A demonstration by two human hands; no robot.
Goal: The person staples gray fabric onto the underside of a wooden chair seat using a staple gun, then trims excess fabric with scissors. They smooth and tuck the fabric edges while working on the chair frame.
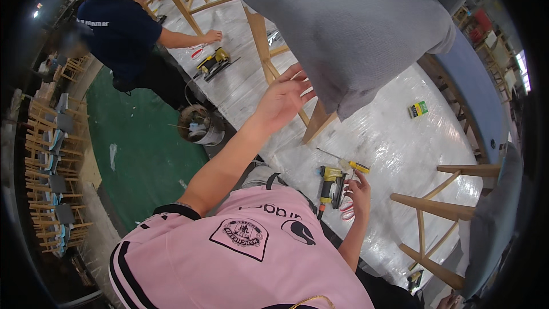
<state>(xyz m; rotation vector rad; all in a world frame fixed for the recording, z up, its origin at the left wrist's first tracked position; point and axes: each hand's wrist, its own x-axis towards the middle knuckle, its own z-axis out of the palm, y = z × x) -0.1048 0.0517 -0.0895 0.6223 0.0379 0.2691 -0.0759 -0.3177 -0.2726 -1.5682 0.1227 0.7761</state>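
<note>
Staple gun (330,182) just beside right hand (359,193)

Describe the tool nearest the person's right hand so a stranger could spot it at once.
On the plastic-wrapped worktable, look just below the grey upholstered chair tipped on its wooden legs. Beside the right hand lies a yellow-and-black nail gun. A similar gun lies far off by a co-worker; this one sits next to a small screwdriver.

Matt grey cloth chair seat (349,28), bare wooden legs (260,37), glossy plastic-wrapped table (394,131).
</note>
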